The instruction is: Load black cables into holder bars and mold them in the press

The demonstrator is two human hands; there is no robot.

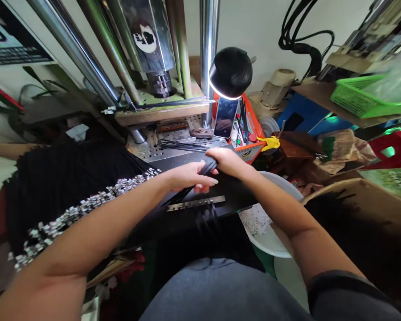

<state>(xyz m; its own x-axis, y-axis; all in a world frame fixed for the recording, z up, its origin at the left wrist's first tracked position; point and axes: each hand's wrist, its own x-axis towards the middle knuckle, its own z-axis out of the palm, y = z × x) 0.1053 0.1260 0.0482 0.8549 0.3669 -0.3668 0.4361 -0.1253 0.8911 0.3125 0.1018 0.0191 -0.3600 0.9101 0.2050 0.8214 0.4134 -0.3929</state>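
above the black worktop (235,196): my left hand (187,176) curled round black strips (207,168), my right hand (224,161) pinching them, notched metal bar (196,203) just below.

Head cam's looking fwd & down from the person's head, wide-angle, v. close over left hand (187,176) & right hand (225,161) near 12 o'clock, grey shirt front (220,294) showing at 6 o'clock, press (160,53) farther off at 12 o'clock.
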